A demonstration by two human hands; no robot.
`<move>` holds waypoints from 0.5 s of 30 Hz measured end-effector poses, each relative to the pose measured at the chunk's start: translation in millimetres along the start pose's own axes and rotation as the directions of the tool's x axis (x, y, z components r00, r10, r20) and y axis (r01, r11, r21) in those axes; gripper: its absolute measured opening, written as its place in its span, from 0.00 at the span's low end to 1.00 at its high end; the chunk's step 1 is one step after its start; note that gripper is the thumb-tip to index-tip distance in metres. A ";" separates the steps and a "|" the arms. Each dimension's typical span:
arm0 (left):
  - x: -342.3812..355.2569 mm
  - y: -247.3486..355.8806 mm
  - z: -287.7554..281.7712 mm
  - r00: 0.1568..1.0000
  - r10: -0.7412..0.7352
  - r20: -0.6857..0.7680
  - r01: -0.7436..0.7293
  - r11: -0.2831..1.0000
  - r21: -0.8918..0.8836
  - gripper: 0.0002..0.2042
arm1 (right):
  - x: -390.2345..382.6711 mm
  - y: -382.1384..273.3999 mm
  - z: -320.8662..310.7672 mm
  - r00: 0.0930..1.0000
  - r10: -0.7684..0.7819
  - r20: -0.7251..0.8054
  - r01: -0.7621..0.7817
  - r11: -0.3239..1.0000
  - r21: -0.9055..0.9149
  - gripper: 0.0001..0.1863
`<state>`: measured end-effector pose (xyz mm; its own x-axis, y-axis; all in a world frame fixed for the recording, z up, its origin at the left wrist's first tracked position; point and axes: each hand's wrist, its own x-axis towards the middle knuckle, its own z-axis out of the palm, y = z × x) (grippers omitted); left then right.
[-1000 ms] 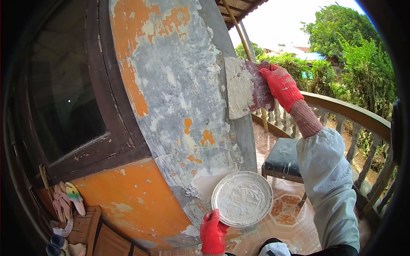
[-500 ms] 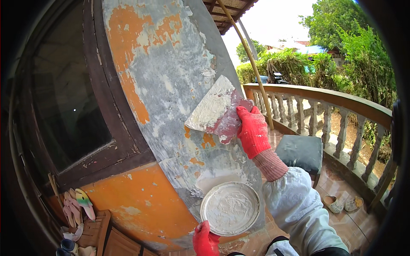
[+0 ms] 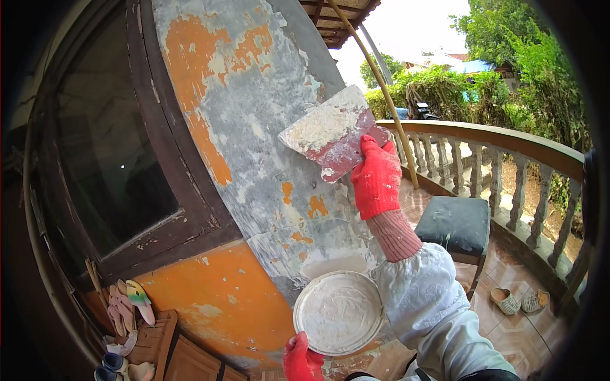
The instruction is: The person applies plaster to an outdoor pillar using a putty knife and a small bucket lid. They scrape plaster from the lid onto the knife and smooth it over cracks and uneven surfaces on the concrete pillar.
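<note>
In a red knitted glove, my right hand (image 3: 376,181) grips a wide reddish putty knife (image 3: 337,130) smeared with off-white filler. Its blade lies at or very near the patchy wall (image 3: 254,136), which shows grey, white and orange areas; whether it touches I cannot tell. Low in front of the wall, my left hand (image 3: 301,359), gloved in red too, holds a round white lid (image 3: 338,313) by its lower left rim. A layer of creamy filler covers the lid's face. The left fingers are partly hidden by the lid and the picture's lower edge.
A dark-framed window (image 3: 121,159) stands at the left above an orange wall band. Below it, shoes and sandals sit on a wooden rack (image 3: 149,343). To the right are a black-topped stool (image 3: 454,223), a bamboo pole (image 3: 375,70), a balustrade (image 3: 508,138) and slip-on shoes (image 3: 506,301).
My right hand has carried the putty knife upward along the wall, and its blade has turned. The lid in my left hand has barely moved. The whole view has shifted slightly.
</note>
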<state>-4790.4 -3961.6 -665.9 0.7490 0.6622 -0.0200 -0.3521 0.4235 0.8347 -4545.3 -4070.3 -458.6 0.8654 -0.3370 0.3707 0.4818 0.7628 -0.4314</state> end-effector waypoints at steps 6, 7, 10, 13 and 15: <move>12.9 -6.5 -7.8 0.996 0.049 0.075 -0.044 0.997 -0.063 0.07 | 28.3 11.5 -21.7 0.997 -0.081 -0.018 0.081 0.997 0.004 0.08; 12.9 -7.4 -6.3 1.000 0.014 -0.014 -0.014 0.999 -0.036 0.06 | 30.2 12.9 -21.3 0.995 -0.096 -0.036 0.095 0.995 -0.034 0.08; 14.7 -7.6 -5.7 1.000 0.009 0.012 -0.009 1.000 -0.024 0.06 | 28.3 14.2 -12.5 0.994 -0.066 -0.092 0.051 0.986 -0.158 0.06; 12.3 -4.8 5.9 1.000 0.018 0.000 -0.018 0.999 -0.028 0.05 | 41.7 14.8 -12.8 0.990 -0.055 -0.133 0.042 0.995 -0.096 0.08; 17.7 -7.9 3.8 1.000 0.003 0.008 -0.003 0.999 -0.039 0.05 | 48.6 14.3 -10.6 0.987 -0.067 -0.147 0.049 0.992 -0.120 0.08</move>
<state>-4772.2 -3955.6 -670.8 0.7527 0.6582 -0.0128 -0.3756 0.4453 0.8128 -4494.9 -4081.7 -455.4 0.8420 -0.4647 0.2740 0.5370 0.6735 -0.5079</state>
